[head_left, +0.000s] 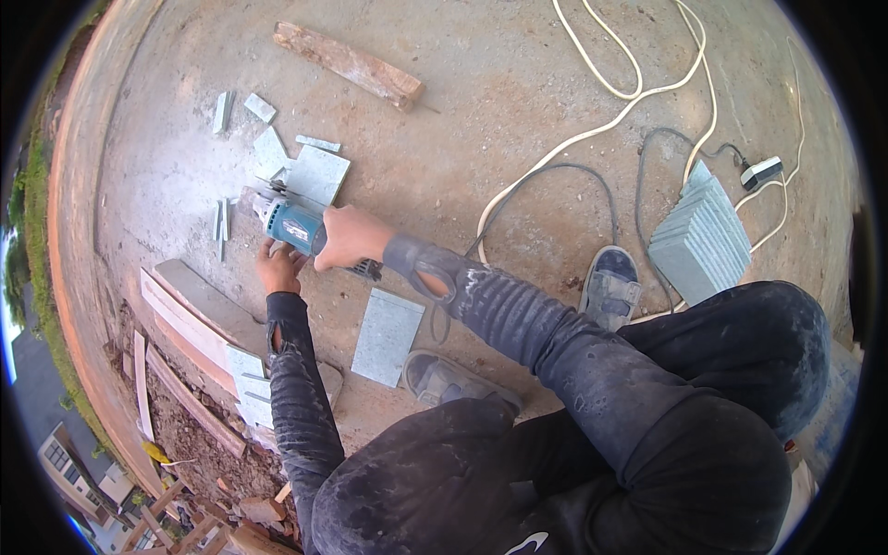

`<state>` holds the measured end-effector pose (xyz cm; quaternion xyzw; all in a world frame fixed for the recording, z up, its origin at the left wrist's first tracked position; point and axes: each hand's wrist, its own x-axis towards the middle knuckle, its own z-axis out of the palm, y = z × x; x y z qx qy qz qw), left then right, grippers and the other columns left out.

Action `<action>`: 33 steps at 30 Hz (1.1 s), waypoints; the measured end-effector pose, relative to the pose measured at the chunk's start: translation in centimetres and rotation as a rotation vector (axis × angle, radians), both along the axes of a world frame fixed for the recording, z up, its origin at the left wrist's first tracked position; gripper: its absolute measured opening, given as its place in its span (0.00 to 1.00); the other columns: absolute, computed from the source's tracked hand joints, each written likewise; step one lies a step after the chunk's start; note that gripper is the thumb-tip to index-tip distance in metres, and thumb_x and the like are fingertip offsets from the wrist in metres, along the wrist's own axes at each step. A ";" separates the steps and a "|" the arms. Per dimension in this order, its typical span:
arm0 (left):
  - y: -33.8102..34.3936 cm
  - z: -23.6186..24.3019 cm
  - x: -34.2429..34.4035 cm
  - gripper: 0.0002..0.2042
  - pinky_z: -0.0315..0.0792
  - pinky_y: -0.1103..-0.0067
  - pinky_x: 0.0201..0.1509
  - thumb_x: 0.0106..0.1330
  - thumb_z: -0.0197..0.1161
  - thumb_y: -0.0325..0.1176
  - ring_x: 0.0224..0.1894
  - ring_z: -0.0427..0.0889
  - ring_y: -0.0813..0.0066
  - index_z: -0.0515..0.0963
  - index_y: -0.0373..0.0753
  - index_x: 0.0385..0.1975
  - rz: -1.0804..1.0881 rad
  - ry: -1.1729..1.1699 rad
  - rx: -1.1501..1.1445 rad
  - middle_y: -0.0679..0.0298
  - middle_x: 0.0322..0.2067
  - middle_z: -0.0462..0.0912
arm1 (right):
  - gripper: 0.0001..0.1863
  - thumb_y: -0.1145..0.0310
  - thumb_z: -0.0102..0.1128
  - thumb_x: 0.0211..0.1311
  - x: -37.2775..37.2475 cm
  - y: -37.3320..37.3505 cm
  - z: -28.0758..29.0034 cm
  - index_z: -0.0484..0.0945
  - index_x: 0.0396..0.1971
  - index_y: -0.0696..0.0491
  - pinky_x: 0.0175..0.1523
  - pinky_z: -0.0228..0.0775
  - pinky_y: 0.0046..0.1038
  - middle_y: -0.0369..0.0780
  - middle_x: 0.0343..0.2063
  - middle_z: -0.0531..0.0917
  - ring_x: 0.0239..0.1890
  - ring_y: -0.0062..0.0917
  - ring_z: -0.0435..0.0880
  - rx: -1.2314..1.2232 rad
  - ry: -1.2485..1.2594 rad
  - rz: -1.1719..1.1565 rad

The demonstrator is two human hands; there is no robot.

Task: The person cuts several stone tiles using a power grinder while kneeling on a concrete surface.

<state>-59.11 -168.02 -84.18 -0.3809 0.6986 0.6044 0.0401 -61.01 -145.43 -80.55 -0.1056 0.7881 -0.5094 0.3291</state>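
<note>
My right hand (350,238) grips the body of a teal angle grinder (291,225) whose disc end sits at the near edge of a grey square tile (319,174) lying on the concrete. My left hand (277,268) rests on the ground just below the grinder, fingers spread against the surface, close to the tool's body. A second grey tile (387,336) lies flat near my left sandal (453,381). Narrow cut tile strips (221,222) lie just left of the grinder.
A stack of grey tiles (700,233) stands at right beside a power adapter (761,171) and looping white and grey cables (592,129). A wooden block (350,63) lies at top. Boards and tile offcuts (199,324) line the slab's left edge, with a drop beyond.
</note>
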 end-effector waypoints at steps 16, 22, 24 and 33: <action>0.0 -0.1 0.1 0.23 0.80 0.76 0.27 0.62 0.54 0.18 0.28 0.82 0.69 0.65 0.35 0.58 0.027 -0.010 -0.003 0.56 0.35 0.81 | 0.32 0.57 0.72 0.34 0.1 0.1 0.3 0.81 0.39 0.66 0.49 0.79 0.37 0.56 0.39 0.84 0.44 0.45 0.85 0.031 -0.010 -0.034; 0.1 0.0 0.0 0.23 0.80 0.76 0.27 0.62 0.53 0.17 0.27 0.82 0.69 0.64 0.35 0.59 0.008 -0.012 -0.015 0.57 0.34 0.81 | 0.36 0.55 0.70 0.35 0.7 1.2 0.7 0.75 0.41 0.69 0.47 0.77 0.38 0.59 0.39 0.82 0.43 0.48 0.84 0.014 0.004 -0.001; 0.0 -0.1 0.1 0.23 0.80 0.76 0.27 0.62 0.52 0.17 0.27 0.82 0.69 0.64 0.35 0.59 0.011 -0.010 -0.011 0.57 0.34 0.80 | 0.35 0.55 0.70 0.35 0.9 1.3 0.7 0.75 0.40 0.68 0.47 0.77 0.38 0.58 0.38 0.82 0.42 0.48 0.84 0.019 -0.004 0.002; -0.5 -0.6 0.1 0.20 0.82 0.71 0.33 0.64 0.52 0.20 0.32 0.83 0.63 0.65 0.37 0.57 -0.025 -0.019 -0.038 0.55 0.36 0.81 | 0.35 0.55 0.70 0.34 1.5 1.4 0.2 0.75 0.40 0.67 0.47 0.77 0.39 0.58 0.38 0.82 0.42 0.48 0.83 0.047 0.018 -0.004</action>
